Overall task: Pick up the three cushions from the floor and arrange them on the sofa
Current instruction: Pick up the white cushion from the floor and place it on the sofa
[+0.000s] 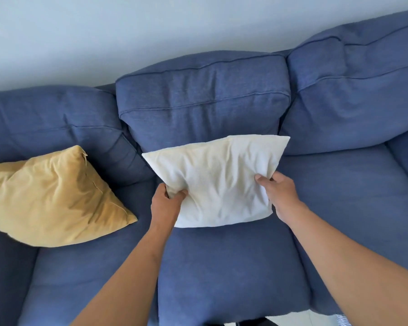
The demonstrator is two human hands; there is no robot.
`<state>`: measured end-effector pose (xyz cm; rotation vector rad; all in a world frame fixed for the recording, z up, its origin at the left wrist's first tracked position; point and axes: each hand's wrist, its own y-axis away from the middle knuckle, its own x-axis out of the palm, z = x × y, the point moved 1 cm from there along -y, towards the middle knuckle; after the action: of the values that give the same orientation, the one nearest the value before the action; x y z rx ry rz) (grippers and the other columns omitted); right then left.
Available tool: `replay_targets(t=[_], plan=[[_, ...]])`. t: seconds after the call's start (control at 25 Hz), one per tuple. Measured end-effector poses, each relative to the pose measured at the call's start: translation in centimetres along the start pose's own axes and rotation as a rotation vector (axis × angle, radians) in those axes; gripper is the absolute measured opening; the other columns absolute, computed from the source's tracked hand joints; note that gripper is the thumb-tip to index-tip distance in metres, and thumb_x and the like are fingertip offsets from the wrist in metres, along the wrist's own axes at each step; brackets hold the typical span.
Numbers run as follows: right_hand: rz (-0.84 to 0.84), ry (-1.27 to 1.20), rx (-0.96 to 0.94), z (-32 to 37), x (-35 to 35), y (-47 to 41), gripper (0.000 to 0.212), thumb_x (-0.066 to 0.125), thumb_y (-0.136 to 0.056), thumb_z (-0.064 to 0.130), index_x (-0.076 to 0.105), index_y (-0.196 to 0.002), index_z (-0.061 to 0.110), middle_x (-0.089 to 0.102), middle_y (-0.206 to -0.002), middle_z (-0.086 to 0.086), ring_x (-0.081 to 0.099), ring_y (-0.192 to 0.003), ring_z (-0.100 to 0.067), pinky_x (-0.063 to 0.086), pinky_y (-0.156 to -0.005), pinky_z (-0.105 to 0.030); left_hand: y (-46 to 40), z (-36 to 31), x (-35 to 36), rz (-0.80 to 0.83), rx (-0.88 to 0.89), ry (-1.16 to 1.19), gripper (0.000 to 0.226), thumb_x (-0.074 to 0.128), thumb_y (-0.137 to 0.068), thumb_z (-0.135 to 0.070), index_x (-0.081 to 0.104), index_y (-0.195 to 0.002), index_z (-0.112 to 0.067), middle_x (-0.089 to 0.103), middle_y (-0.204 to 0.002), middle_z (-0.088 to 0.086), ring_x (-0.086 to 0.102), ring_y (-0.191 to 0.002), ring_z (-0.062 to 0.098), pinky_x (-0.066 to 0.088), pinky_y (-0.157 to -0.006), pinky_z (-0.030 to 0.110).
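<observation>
A white cushion point(218, 177) is held over the middle seat of the blue sofa point(226, 267), its top edge against the middle back cushion. My left hand point(166, 203) grips its lower left edge and my right hand point(278, 191) grips its right edge. A yellow cushion point(54, 198) leans on the left seat against the left back cushion. No third cushion is in view.
The sofa has three back cushions, with the right seat point(353, 191) bare. A pale wall point(151, 27) runs behind the sofa. A strip of light floor point(316, 320) shows at the bottom edge.
</observation>
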<state>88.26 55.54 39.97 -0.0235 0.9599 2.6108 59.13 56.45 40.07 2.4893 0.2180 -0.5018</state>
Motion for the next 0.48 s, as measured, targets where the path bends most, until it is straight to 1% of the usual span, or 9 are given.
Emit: replay_targets(t=[0.08, 0.12, 0.16, 0.24, 0.32, 0.36, 0.4, 0.48], plan=[[0.000, 0.042, -0.022, 0.3, 0.8, -3.1, 0.008, 0.072, -0.095, 0.023, 0.072, -0.102, 0.027, 0.076, -0.110, 0.001, 0.072, -0.104, -0.023, 0.058, -0.095, -0.042, -2.3, -0.2, 0.7, -0.044, -0.023, 0.006, 0.031, 0.078, -0.084, -0.032, 0.063, -0.110, -0.027, 0.074, -0.108, -0.006, 0.071, -0.103, 0.019, 0.060, -0.092, 0.045], [0.009, 0.067, -0.024, 0.2, 1.3, -4.5, 0.010, 0.072, -0.095, 0.024, 0.072, -0.105, 0.025, 0.076, -0.111, 0.001, 0.071, -0.105, -0.023, 0.058, -0.095, -0.043, -3.4, -0.1, 1.0, -0.058, -0.036, 0.008, 0.032, 0.078, -0.084, -0.032, 0.063, -0.112, -0.027, 0.074, -0.109, -0.006, 0.071, -0.104, 0.020, 0.060, -0.092, 0.045], [0.027, 0.100, -0.014, -0.2, 1.9, -6.0, 0.017, 0.071, -0.094, 0.026, 0.071, -0.111, 0.022, 0.074, -0.113, 0.001, 0.071, -0.106, -0.024, 0.059, -0.095, -0.044, -4.5, 0.3, 1.3, -0.061, -0.051, 0.009, 0.035, 0.078, -0.083, -0.033, 0.062, -0.114, -0.027, 0.073, -0.111, -0.006, 0.070, -0.105, 0.020, 0.059, -0.094, 0.046], [0.066, 0.223, 0.025, -1.6, 3.2, -9.1, 0.034, 0.071, -0.093, 0.031, 0.066, -0.123, 0.016, 0.071, -0.116, 0.000, 0.069, -0.104, -0.025, 0.059, -0.093, -0.046, -7.1, 1.7, 2.3, -0.034, -0.098, 0.005, 0.049, 0.079, -0.082, -0.032, 0.060, -0.126, -0.024, 0.072, -0.117, -0.005, 0.069, -0.110, 0.021, 0.058, -0.099, 0.046], [0.115, 0.318, 0.061, -2.5, 4.2, -10.8, 0.048, 0.071, -0.089, 0.038, 0.061, -0.128, 0.011, 0.066, -0.115, -0.001, 0.066, -0.100, -0.025, 0.058, -0.085, -0.041, -8.7, 2.3, 3.1, 0.001, -0.143, 0.002, 0.058, 0.080, -0.083, -0.026, 0.059, -0.136, -0.020, 0.072, -0.123, -0.005, 0.069, -0.114, 0.022, 0.056, -0.102, 0.043], [0.132, 0.331, 0.076, -2.9, 4.4, -11.4, 0.052, 0.071, -0.088, 0.039, 0.061, -0.129, 0.010, 0.064, -0.112, -0.002, 0.063, -0.097, -0.024, 0.055, -0.079, -0.038, -9.5, 2.4, 3.5, 0.014, -0.154, 0.004, 0.059, 0.080, -0.083, -0.022, 0.059, -0.138, -0.018, 0.072, -0.124, -0.004, 0.068, -0.115, 0.022, 0.056, -0.103, 0.043], [0.130, 0.334, 0.078, -3.1, 4.5, -11.8, 0.052, 0.071, -0.087, 0.040, 0.061, -0.128, 0.009, 0.063, -0.109, -0.004, 0.061, -0.096, -0.025, 0.054, -0.076, -0.038, -10.0, 2.3, 3.8, 0.016, -0.153, 0.001, 0.058, 0.079, -0.083, -0.019, 0.059, -0.138, -0.017, 0.072, -0.124, -0.004, 0.068, -0.114, 0.022, 0.056, -0.103, 0.042], [0.104, 0.357, 0.073, -3.2, 4.4, -11.7, 0.049, 0.070, -0.085, 0.043, 0.063, -0.122, 0.012, 0.066, -0.106, -0.003, 0.065, -0.099, -0.027, 0.056, -0.087, -0.043, -10.0, 1.8, 3.9, -0.001, -0.146, -0.014, 0.059, 0.079, -0.083, -0.021, 0.058, -0.139, -0.018, 0.071, -0.125, -0.005, 0.068, -0.114, 0.021, 0.056, -0.102, 0.042]])
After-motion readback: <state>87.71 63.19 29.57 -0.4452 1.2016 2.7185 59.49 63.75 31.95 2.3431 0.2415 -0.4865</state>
